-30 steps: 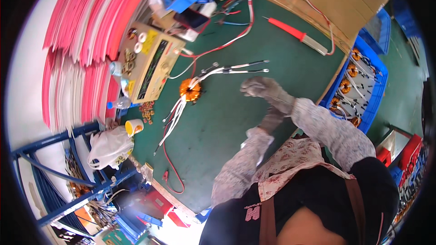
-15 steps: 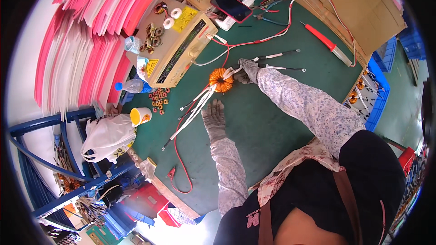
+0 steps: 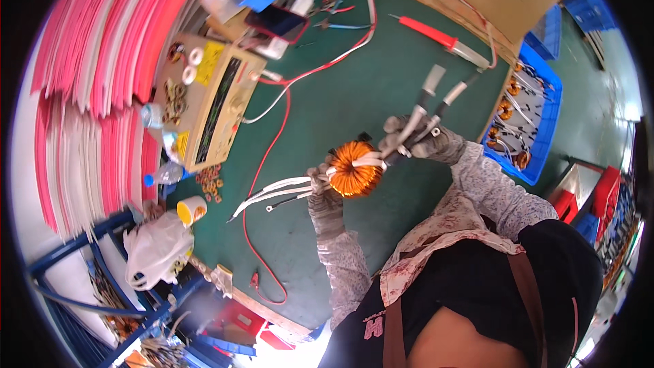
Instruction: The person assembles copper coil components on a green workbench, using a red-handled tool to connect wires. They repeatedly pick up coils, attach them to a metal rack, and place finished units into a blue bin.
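The orange copper coil (image 3: 350, 182) was between the two gloved hands, apparently held above the green tabletop (image 3: 320, 95), with wires running out to either side. The left hand (image 3: 325, 197) had its fingers curled round the left wires (image 3: 276, 185) just beside the coil, the thumb side close against the winding. The right hand (image 3: 426, 143) had its fingers bent round the right wires (image 3: 413, 123), whose far ends stuck out past the grip; blur hid how tightly either hand was closed.

The coil looked dense and probably rather heavy for its size — a stiff ring, likely smooth enough to slide a little under a glove. The wires seemed firm but bendable, apt to swing and splay if held far out. A good hold was likely close to the ring, or round its outer rim, so that the weight did not hang on the metal ends (image 3: 436, 132). Those ends, and the thin winding itself — easily scraped, I judged — called for a gentle touch.
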Demonstrator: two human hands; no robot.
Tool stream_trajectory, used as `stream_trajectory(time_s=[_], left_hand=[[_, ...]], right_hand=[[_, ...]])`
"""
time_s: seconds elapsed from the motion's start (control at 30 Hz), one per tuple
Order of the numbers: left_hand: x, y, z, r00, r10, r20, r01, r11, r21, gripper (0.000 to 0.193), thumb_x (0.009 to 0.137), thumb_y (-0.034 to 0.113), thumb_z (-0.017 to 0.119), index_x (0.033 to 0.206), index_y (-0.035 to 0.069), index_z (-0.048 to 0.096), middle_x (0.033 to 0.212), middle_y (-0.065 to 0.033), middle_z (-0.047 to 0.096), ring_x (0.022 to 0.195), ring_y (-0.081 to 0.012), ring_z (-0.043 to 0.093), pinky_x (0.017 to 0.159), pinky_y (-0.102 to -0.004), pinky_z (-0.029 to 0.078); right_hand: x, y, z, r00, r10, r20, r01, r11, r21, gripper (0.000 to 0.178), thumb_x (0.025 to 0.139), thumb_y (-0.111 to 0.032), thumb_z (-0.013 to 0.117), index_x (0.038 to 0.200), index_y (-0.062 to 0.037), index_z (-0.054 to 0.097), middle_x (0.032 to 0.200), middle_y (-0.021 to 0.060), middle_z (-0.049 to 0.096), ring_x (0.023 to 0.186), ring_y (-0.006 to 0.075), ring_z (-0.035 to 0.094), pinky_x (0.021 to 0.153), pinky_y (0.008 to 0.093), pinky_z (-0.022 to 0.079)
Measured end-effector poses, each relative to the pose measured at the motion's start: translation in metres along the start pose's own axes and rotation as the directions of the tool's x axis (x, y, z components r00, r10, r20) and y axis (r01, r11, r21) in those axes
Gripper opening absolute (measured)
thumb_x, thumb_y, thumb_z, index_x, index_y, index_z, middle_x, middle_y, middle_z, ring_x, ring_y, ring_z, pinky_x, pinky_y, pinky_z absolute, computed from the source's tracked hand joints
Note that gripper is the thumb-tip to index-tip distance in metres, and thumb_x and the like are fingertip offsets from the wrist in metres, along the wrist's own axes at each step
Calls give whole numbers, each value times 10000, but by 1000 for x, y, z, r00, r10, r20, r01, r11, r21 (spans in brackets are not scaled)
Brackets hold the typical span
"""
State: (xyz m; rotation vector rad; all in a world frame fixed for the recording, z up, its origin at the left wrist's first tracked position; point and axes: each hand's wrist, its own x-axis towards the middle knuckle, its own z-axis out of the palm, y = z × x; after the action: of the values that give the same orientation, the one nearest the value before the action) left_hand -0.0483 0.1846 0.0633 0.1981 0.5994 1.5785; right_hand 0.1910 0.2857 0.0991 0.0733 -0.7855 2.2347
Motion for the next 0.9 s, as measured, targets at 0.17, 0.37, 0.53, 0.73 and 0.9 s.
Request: stream_trajectory(time_s=[0.17, 0.37, 0.53, 0.73, 0.9], left_hand=[[16, -44, 67, 980, -176, 93, 170, 983, 73, 339, 808, 240, 624, 1098, 116, 499, 1068, -88, 526, 1107, -265, 456, 966, -421, 377], [35, -94, 150, 991, -99, 90, 70, 958, 277, 390, 864, 259, 534, 1191, 71, 437, 1236, -125, 461, 1158, -311, 420, 998, -461, 341], [57, -136, 219, 901, -419, 111, 125, 497, 859, 358, 866, 237, 529, 1141, 17, 465, 1156, -111, 514, 1077, -307, 497, 959, -451, 395], [65, -312, 234, 660, -698, 277, 397, 638, 660, 302, 896, 138, 451, 1167, 5, 468, 1108, -96, 537, 997, -179, 521, 843, -304, 440], [36, -421, 262, 552, -834, 5, 822, 545, 165, 323, 893, 166, 469, 1182, 23, 446, 1127, -114, 527, 1040, -214, 505, 908, -341, 423]], right_hand=[[-57, -92, 53, 919, 21, -393, -185, 904, -385, 235, 716, -191, 719, 809, -2, 614, 815, 95, 614, 922, 240, 583, 841, 357, 439], [-133, -114, 49, 545, -349, -763, 176, 937, -302, 296, 807, -174, 628, 1037, -18, 523, 883, 55, 607, 821, 122, 602, 657, 220, 508], [-195, -122, 3, 170, -552, -816, 87, 833, -546, 259, 806, -131, 616, 1014, -1, 532, 848, 63, 608, 760, 154, 610, 607, 225, 517], [-210, -165, -8, 454, -722, -523, 73, 615, -785, 737, 640, -92, 726, 1252, -15, 325, 964, 61, 535, 923, 145, 512, 868, 273, 399], [-271, -214, -32, 115, -693, -711, -573, 538, -618, 680, 633, -189, 716, 1186, -3, 366, 875, 139, 568, 892, 309, 554, 801, 334, 439]])
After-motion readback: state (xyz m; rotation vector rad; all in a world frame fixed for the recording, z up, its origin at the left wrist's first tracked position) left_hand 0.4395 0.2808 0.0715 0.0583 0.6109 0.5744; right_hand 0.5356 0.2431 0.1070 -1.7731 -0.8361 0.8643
